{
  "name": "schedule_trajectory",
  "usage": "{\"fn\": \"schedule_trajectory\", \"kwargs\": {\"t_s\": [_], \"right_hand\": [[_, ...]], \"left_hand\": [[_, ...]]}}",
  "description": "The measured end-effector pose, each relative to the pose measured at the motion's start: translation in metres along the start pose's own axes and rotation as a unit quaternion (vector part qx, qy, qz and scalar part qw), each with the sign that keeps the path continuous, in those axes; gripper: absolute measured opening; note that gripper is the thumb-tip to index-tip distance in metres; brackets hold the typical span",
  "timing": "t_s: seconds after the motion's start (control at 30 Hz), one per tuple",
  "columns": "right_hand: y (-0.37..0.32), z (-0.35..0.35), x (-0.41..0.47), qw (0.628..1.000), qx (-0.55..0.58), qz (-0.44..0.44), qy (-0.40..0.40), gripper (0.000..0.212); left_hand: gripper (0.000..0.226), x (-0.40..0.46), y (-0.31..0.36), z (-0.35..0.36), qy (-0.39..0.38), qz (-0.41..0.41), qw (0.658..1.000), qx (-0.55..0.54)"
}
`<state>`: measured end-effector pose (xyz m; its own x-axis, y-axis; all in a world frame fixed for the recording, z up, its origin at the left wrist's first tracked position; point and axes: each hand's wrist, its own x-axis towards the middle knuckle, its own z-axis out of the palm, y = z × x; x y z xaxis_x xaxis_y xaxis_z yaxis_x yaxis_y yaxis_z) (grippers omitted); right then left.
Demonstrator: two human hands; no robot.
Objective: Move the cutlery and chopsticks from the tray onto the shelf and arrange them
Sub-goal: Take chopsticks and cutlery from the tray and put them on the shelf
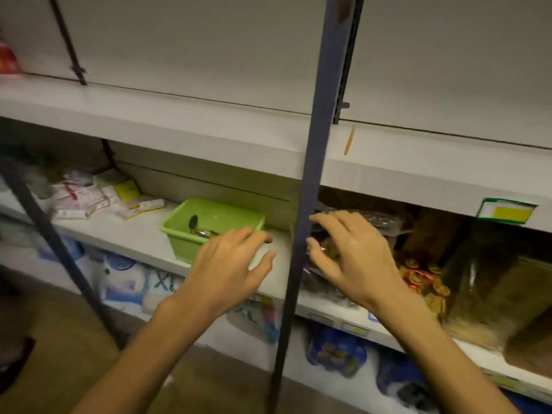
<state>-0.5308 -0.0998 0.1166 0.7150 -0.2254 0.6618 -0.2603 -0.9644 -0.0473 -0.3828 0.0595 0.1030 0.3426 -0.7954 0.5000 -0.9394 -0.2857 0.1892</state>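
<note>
One spoon, perhaps, in green tray.

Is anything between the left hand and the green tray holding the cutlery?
Nothing visible. The left hand is open right at the near right corner of the green tray, with cutlery lying inside. The dark upright post stands to its right, between the two hands, not in the left hand's path.

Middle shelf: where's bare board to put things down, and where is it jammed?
Bare board lies between the paper packets and the green tray, and in a small gap between the tray and the blue upright, where the left hand hovers. Right of the upright it is crowded: plastic bags under the right hand, then gold coins.
</note>
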Motion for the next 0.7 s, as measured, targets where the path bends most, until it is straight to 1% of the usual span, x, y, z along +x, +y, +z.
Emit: {"fn": "schedule_trajectory", "kwargs": {"t_s": [0.07, 0.17, 0.23, 0.3, 0.37, 0.43, 0.57, 0.63, 0.7], "right_hand": [[-0.029, 0.029, -0.003, 0.999, 0.041, 0.003, -0.019, 0.037], [-0.057, 0.072, -0.003, 0.995, 0.069, 0.009, -0.073, 0.035], [-0.063, 0.099, 0.002, 0.99, 0.072, 0.023, -0.118, 0.036], [-0.059, 0.121, 0.016, 0.984, 0.072, 0.059, -0.15, 0.038], [-0.052, 0.141, 0.037, 0.977, 0.083, 0.105, -0.168, 0.036], [-0.044, 0.161, 0.06, 0.97, 0.12, 0.13, -0.165, 0.034], [-0.032, 0.207, 0.103, 0.963, 0.152, 0.163, -0.15, 0.033], [-0.025, 0.235, 0.118, 0.954, 0.152, 0.189, -0.177, 0.035], [-0.018, 0.264, 0.13, 0.938, 0.146, 0.22, -0.226, 0.04]], "left_hand": [[0.037, -0.03, -0.033, 0.001, -0.008, -0.042, 0.999, 0.003], [0.039, -0.059, -0.083, 0.004, -0.048, -0.133, 0.99, 0.002], [0.035, -0.069, -0.118, 0.009, -0.071, -0.177, 0.982, 0.005], [0.028, -0.068, -0.15, 0.016, -0.092, -0.198, 0.976, 0.02], [0.029, -0.057, -0.176, 0.026, -0.126, -0.2, 0.971, 0.039], [0.031, -0.035, -0.199, 0.036, -0.152, -0.191, 0.969, 0.047], [0.03, 0.023, -0.242, 0.058, -0.172, -0.166, 0.97, 0.044], [0.029, 0.052, -0.262, 0.07, -0.185, -0.162, 0.968, 0.041], [0.028, 0.076, -0.279, 0.083, -0.215, -0.16, 0.963, 0.033]]}}
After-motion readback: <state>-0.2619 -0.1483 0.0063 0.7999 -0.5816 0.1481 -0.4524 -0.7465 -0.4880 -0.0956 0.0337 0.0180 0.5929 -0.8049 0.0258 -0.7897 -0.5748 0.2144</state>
